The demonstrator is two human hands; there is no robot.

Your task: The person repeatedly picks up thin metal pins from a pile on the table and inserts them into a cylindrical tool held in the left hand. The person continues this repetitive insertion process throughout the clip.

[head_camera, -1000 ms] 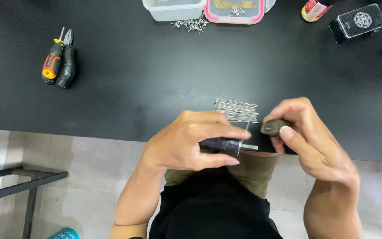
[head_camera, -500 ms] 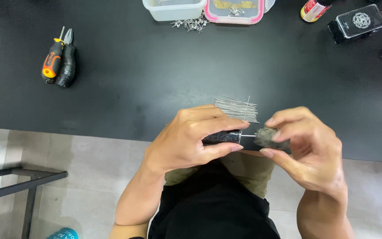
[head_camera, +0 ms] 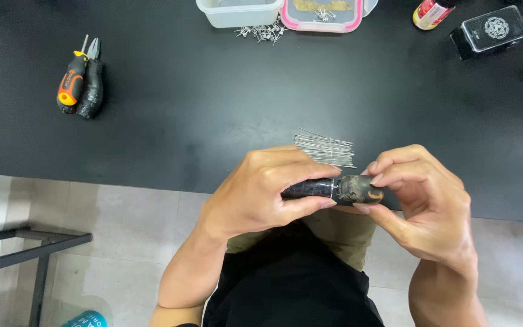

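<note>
At counter edge, just over lap: left hand [head_camera: 255, 194] wrapped around dark cylindrical tool [head_camera: 310, 188], grip clamped on its body, thumb along underside. Right hand [head_camera: 422, 203] at tool's other end, fingertips [head_camera: 375, 180] pinched on mottled cap [head_camera: 360, 189], grip closed around it from above and below. Tool held level, roughly parallel to counter [head_camera: 213, 109] edge, cap and body meeting at thin pale seam between the hands. Just behind the hands, on counter: bundle of thin wires [head_camera: 325, 149], laid side by side, fanning slightly, near left-hand knuckles but apart from them.

Far left on counter: screwdriver [head_camera: 71, 85] with orange and black handle, touching black-handled pliers [head_camera: 91, 88] beside it, both well apart from hands. Along far edge: clear tub [head_camera: 240, 12], pink-rimmed tray [head_camera: 322, 15] next to it, scatter of small metal coils [head_camera: 261, 31] in front of both. Far right: small bottle [head_camera: 431, 13], black box [head_camera: 490, 30] with cable trailing to side. Below counter: tiled floor [head_camera: 122, 230], dark metal frame [head_camera: 25, 248] at left.
</note>
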